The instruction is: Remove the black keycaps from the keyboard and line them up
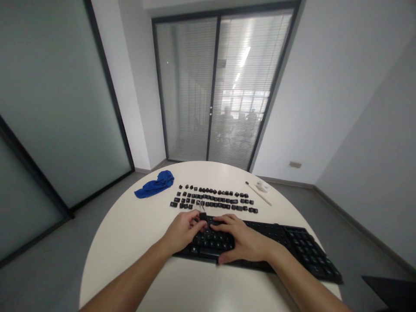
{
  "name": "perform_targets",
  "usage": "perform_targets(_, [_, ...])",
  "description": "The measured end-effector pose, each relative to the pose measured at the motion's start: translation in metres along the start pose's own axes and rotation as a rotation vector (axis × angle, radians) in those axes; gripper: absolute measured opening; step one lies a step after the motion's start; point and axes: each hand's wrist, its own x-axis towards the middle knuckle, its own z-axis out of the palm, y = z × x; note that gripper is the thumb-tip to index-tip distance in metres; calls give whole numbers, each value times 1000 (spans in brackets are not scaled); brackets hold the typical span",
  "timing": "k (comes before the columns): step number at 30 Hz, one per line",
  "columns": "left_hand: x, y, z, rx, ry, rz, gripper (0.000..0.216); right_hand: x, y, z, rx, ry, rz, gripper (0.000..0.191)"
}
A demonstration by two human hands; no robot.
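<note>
A black keyboard (269, 232) lies at a slant near the table's front, some of its upper key rows bare of caps. Over its left end, my left hand (183, 229) is closed, thumb and fingers pinching a small tool with a black body and thin wire prongs, which looks like a keycap puller (203, 215). The wires point away from me; whether a cap sits in them I cannot make out. My right hand (243, 238) grips the keyboard's middle, thumb at the front edge and fingers over the far keys. Just beyond, loose black keycaps (216, 198) stand in rows.
On the round white table (130, 242) a crumpled blue cloth (156, 185) lies at the far left. A thin brush (259, 193) and a small white item (261, 186) are at the far right. A dark object (390, 290) shows at the lower right, beyond the table edge.
</note>
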Motion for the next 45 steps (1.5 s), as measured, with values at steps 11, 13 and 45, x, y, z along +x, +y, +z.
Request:
perform_targets(11, [-2, 4, 0, 47, -106, -30, 17, 5, -6, 13, 17, 112, -2, 59])
perform_targets(13, [-4, 5, -3, 85, -146, 8, 13, 3, -8, 15, 3, 131, -8, 54])
perform_targets(45, [-10, -3, 8, -30, -64, 104, 17, 11, -9, 49, 77, 380, 13, 4])
